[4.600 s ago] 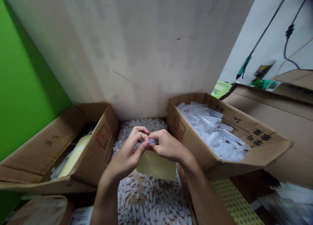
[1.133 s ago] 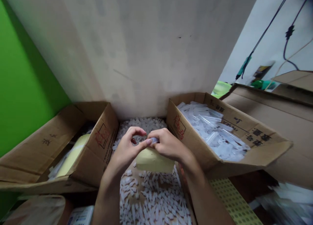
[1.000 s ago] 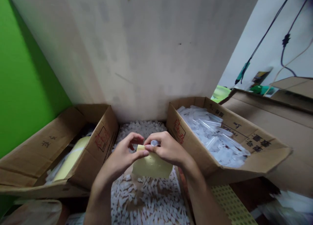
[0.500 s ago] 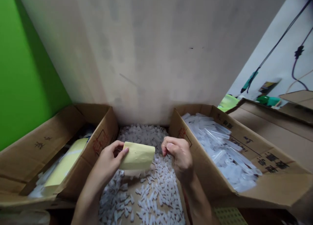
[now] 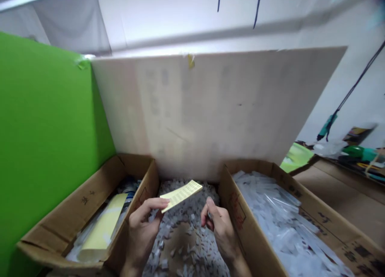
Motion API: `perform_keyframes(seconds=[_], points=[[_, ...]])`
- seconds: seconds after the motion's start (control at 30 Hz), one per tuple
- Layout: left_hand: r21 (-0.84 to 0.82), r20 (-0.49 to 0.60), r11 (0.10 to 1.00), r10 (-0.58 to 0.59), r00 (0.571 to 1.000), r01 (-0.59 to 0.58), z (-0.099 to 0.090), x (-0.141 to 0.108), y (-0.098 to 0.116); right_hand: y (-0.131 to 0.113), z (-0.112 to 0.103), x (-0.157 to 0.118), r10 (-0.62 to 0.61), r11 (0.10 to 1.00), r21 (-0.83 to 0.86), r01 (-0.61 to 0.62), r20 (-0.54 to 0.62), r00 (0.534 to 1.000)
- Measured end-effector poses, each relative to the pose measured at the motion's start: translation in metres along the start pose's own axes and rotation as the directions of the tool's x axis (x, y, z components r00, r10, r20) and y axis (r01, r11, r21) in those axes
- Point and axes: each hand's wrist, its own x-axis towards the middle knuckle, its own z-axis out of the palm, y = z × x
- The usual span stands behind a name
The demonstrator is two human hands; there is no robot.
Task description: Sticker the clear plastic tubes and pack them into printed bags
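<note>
Left hand point(image 5: 143, 225) pinches yellow label sheet point(image 5: 181, 194), long axis pointing up-right toward right hand point(image 5: 218, 225), whose fingers curl shut on something unclear.

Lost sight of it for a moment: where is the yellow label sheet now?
In the head view the yellow label sheet is pinched in the left hand, low and centre, above the small white parts, left of the right hand.

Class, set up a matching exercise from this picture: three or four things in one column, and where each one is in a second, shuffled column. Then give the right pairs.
Things:
1. yellow label sheet
2. clear plastic tubes
3. small white parts
4. yellow roll

Places:
A. left box
B. middle box, loose
C. left hand
D. right box

Pairs: 1-C, 2-D, 3-B, 4-A
</note>
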Motion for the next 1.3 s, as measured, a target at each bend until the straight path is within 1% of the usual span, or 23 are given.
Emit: perform_keyframes(seconds=[0.03,0.07,0.1,0.13,0.17,0.2,0.23,0.3,0.33,0.4,0.47,0.53,0.6,0.67,0.73,0.8,0.83,0.87,1.0,1.17,1.3], points=[[-0.001,-0.005,0.993,0.117,0.993,-0.117,-0.001,0.0,0.011,-0.004,0.0,-0.001,0.018,1.0,0.017,-0.019,0.023,1.0],[0.005,0.005,0.973,0.232,0.973,-0.232,-0.003,0.0,0.023,-0.01,0.0,-0.003,0.025,0.999,0.042,-0.027,0.042,0.999],[0.017,0.026,0.945,0.325,0.945,-0.326,-0.004,0.0,0.035,-0.015,0.0,-0.006,0.027,0.997,0.077,-0.03,0.047,0.999],[0.031,0.053,0.919,0.392,0.919,-0.393,-0.006,0.0,0.047,-0.022,0.001,-0.01,0.026,0.992,0.12,-0.031,0.041,0.999],[0.044,0.076,0.898,0.433,0.898,-0.437,-0.007,-0.001,0.057,-0.028,0.001,-0.014,0.028,0.985,0.169,-0.032,0.024,0.999],[0.056,0.092,0.887,0.452,0.887,-0.458,-0.009,-0.002,0.066,-0.035,0.002,-0.02,0.035,0.975,0.22,-0.033,-0.004,0.999],[0.067,0.103,0.888,0.447,0.889,-0.454,-0.01,-0.005,0.073,-0.041,0.002,-0.025,0.048,0.963,0.269,-0.038,-0.029,0.998],[0.079,0.129,0.92,0.372,0.919,-0.383,-0.013,-0.014,0.084,-0.05,0.001,-0.038,0.069,0.945,0.323,-0.048,-0.056,0.996],[0.078,0.135,0.945,0.306,0.942,-0.318,-0.014,-0.021,0.088,-0.053,-0.001,-0.045,0.075,0.945,0.322,-0.052,-0.058,0.995],[0.057,0.141,0.987,0.139,0.98,-0.148,-0.017,-0.039,0.095,-0.055,-0.006,-0.06,0.083,0.958,0.28,-0.066,-0.048,0.995],[0.022,0.136,1.0,-0.02,0.991,0.017,-0.017,-0.062,0.098,-0.051,-0.013,-0.077,0.103,0.969,0.228,-0.094,-0.028,0.994],[-0.006,0.122,0.99,-0.142,0.982,0.143,-0.014,-0.086,0.098,-0.041,-0.019,-0.096,0.142,0.969,0.203,-0.139,-0.003,0.99],[-0.041,0.132,0.967,-0.245,0.961,0.252,-0.008,-0.112,0.094,-0.029,-0.024,-0.118,0.19,0.959,0.209,-0.19,0.021,0.982],[-0.112,0.173,0.918,-0.359,0.917,0.381,-0.001,-0.136,0.087,-0.017,-0.026,-0.142,0.246,0.939,0.235,-0.25,0.045,0.968],[-0.179,0.234,0.831,-0.484,0.843,0.527,0.006,-0.158,0.08,-0.007,-0.027,-0.164,0.303,0.918,0.262,-0.299,0.028,0.953],[-0.199,0.285,0.744,-0.578,0.764,0.637,0.011,-0.177,0.075,0.001,-0.027,-0.185,0.347,0.902,0.279,-0.329,-0.018,0.938],[-0.196,0.3,0.717,-0.606,0.737,0.669,0.014,-0.186,0.074,0.003,-0.027,-0.193,0.362,0.898,0.285,-0.335,-0.046,0.931],[-0.194,0.299,0.7,-0.625,0.721,0.687,0.015,-0.193,0.075,0.005,-0.027,-0.201,0.371,0.896,0.287,-0.34,-0.063,0.926],[-0.191,0.247,0.684,-0.661,0.708,0.705,0.021,-0.212,0.087,0.011,-0.026,-0.22,0.379,0.9,0.269,-0.341,-0.101,0.92],[-0.083,0.344,0.694,-0.654,0.674,0.715,0.022,-0.215,0.108,0.016,-0.024,-0.227,0.383,0.904,0.243,-0.353,-0.09,0.92],[-0.071,0.362,0.686,-0.659,0.659,0.724,0.019,-0.213,0.113,0.015,-0.024,-0.229,0.378,0.918,0.162,-0.361,-0.086,0.922]])
